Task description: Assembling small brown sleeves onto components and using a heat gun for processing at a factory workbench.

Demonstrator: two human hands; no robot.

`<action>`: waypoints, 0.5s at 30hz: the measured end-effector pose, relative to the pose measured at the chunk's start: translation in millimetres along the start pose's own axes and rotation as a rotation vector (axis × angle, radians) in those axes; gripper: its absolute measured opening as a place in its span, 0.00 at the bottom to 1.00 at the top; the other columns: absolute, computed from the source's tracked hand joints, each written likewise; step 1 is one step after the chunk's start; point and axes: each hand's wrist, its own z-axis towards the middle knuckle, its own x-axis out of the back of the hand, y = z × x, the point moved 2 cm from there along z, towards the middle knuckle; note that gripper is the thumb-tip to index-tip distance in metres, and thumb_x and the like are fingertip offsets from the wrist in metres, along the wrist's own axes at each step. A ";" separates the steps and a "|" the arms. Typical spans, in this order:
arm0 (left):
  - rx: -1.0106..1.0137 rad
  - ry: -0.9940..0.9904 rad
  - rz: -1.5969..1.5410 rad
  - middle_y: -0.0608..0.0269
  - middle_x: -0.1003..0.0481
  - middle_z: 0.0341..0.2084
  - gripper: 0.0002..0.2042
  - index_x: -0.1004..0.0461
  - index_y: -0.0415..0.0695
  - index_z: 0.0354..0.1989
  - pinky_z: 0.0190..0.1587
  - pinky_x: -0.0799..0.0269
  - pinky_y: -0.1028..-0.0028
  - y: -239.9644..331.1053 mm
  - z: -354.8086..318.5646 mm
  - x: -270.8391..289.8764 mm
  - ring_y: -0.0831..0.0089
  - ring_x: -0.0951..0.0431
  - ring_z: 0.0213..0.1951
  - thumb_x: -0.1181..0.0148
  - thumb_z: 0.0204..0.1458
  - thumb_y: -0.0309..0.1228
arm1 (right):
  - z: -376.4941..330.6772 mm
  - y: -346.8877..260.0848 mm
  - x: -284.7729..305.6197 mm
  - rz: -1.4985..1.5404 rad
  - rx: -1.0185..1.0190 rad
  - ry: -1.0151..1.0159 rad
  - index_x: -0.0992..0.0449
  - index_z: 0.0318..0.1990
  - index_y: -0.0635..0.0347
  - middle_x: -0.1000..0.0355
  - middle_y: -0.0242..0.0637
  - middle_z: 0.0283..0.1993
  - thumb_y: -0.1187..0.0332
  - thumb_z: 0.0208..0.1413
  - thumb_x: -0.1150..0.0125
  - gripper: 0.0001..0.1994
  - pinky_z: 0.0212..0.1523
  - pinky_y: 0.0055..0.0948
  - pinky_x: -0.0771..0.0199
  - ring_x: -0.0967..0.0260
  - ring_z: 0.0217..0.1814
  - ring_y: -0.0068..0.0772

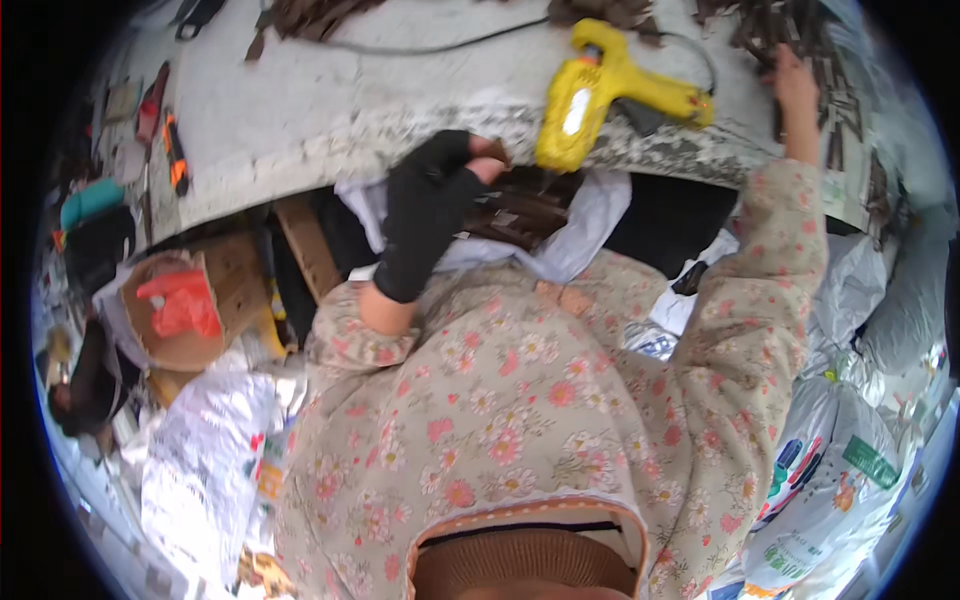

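Broadly, table (300, 110): was pale, near edge flaked; open room lay left of the gun (575, 110)
Strips (790, 20): lay brown at its right, cut off above
Left hand (430, 195): wore black; fingertips pinched a scrap (503, 150)
Right hand (796, 88): was at the strips; grip couldn't be told
Scrap: was brown, partly hidden

White worktable (400, 85) (front edge (470, 128) scuffed dark), yellow glue gun (612, 85) on top, brown strips (843, 108) right of the gun, black cable (440, 49) and orange-and-black tool (175, 155) left of it.
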 end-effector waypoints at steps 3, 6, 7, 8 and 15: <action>0.030 -0.049 -0.120 0.63 0.25 0.29 0.09 0.28 0.36 0.37 0.32 0.32 0.81 -38.0 -30.8 -5.7 0.81 0.27 0.31 0.41 0.46 0.23 | -40.6 -44.9 15.1 0.337 -0.130 -0.132 0.32 0.47 0.63 0.26 0.37 0.26 0.53 0.56 0.56 0.22 0.37 0.28 0.32 0.28 0.34 0.31; 0.125 -0.096 -0.093 0.64 0.26 0.29 0.10 0.28 0.37 0.37 0.31 0.32 0.81 -49.6 -34.6 -18.8 0.80 0.27 0.29 0.40 0.45 0.23 | -85.4 -56.3 8.0 0.883 -0.007 -0.009 0.34 0.49 0.63 0.26 0.37 0.31 0.64 0.53 0.46 0.18 0.36 0.21 0.33 0.30 0.32 0.24; 0.154 -0.116 -0.088 0.63 0.26 0.28 0.10 0.28 0.37 0.37 0.31 0.32 0.81 -50.5 -34.0 -19.9 0.80 0.27 0.29 0.40 0.45 0.23 | -104.6 -77.7 10.4 0.885 -0.009 -0.015 0.34 0.49 0.63 0.26 0.37 0.31 0.64 0.53 0.46 0.18 0.36 0.21 0.33 0.30 0.32 0.24; 0.172 -0.097 -0.135 0.62 0.26 0.28 0.09 0.28 0.37 0.36 0.29 0.32 0.81 -49.6 -33.2 -20.0 0.79 0.27 0.27 0.41 0.46 0.23 | -129.7 -109.1 15.1 1.025 0.054 0.005 0.35 0.51 0.63 0.28 0.39 0.35 0.67 0.52 0.44 0.19 0.35 0.21 0.32 0.31 0.31 0.25; 0.103 -0.089 0.000 0.62 0.26 0.25 0.09 0.28 0.36 0.36 0.27 0.32 0.80 -59.4 -33.9 -17.7 0.79 0.27 0.25 0.40 0.46 0.24 | -194.4 -180.7 13.7 0.325 0.548 -0.038 0.38 0.56 0.58 0.33 0.39 0.48 0.65 0.46 0.39 0.28 0.34 0.21 0.31 0.32 0.34 0.26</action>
